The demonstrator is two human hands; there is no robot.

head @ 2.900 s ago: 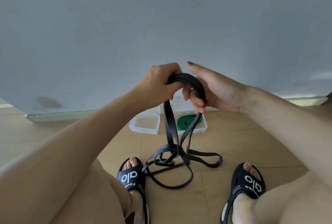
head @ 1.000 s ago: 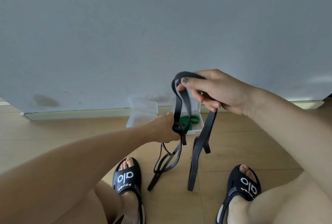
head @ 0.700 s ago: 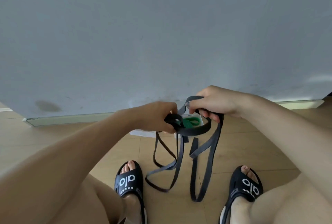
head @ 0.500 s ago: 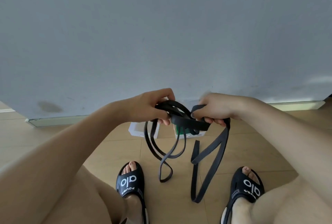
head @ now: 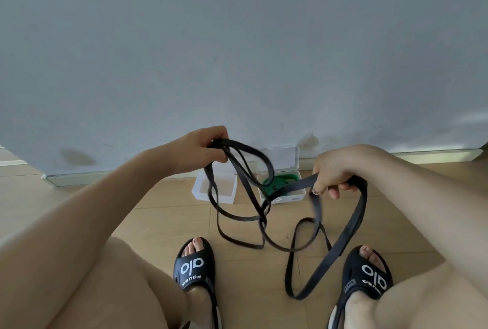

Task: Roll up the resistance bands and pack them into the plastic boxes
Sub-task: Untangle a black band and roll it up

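A long black resistance band (head: 248, 188) hangs in tangled loops between my two hands, above the wooden floor. My left hand (head: 200, 151) grips one bunch of its strands at the upper left. My right hand (head: 332, 170) grips another stretch of it further right, with a long loop (head: 330, 249) dropping toward my right foot. On the floor by the wall stand two white plastic boxes with their lids up: the left box (head: 215, 198) holds nothing, and the right box (head: 295, 196) holds a rolled green band (head: 277, 184).
A grey wall (head: 237, 51) with a pale skirting strip (head: 435, 155) rises just behind the boxes. My feet in black slides (head: 194, 265) (head: 369, 273) rest on the wooden floor on either side of the hanging loops. My knees fill the lower corners.
My hands have pulled apart, the right one moving right and the left staying up left. The bundled black band has spread into wider, looser loops hanging between them.
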